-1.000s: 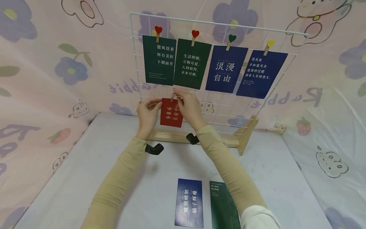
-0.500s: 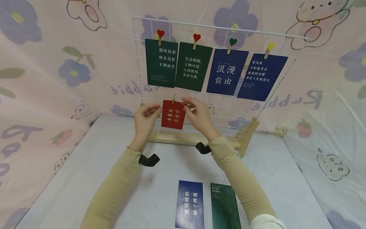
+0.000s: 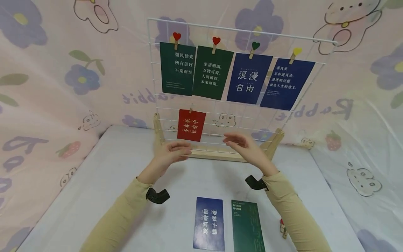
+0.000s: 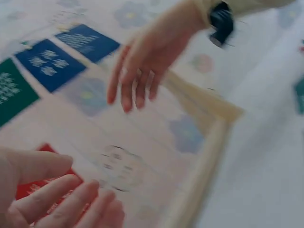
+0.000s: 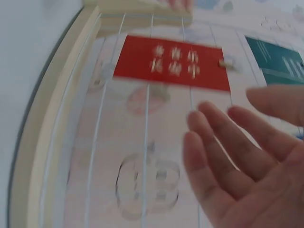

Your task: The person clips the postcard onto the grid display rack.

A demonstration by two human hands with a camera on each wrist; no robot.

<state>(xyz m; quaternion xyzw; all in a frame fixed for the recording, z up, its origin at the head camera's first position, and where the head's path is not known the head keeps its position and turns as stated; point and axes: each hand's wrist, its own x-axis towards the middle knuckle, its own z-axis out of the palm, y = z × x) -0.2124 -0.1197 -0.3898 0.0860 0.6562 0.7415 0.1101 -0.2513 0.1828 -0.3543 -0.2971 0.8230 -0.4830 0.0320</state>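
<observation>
A red card [image 3: 191, 126] with white characters hangs from a small clothespin [image 3: 190, 110] on the lower part of a white wire grid [image 3: 239, 120]. Just below and left of the card is my left hand [image 3: 168, 155], fingers relaxed and holding nothing. My right hand [image 3: 247, 148] hovers to the right of the card, in front of the grid's lower wires, its fingers loosely bent and free of any object. In the right wrist view the red card [image 5: 173, 61] shows beyond the spread fingers, its clothespin [image 5: 227, 63] at one end.
Two green cards, one being the left card [image 3: 177, 70], and two blue cards hang along the top under heart clips. A blue card [image 3: 208, 224] and a green card [image 3: 248, 225] lie on the white table. Clothespins [image 3: 284, 231] lie beside my right sleeve. The grid has a wooden base [image 3: 217, 154].
Both hands have let go of the red card and its clothespin and moved down, the right one also away to the right. The card stays hanging on the grid.
</observation>
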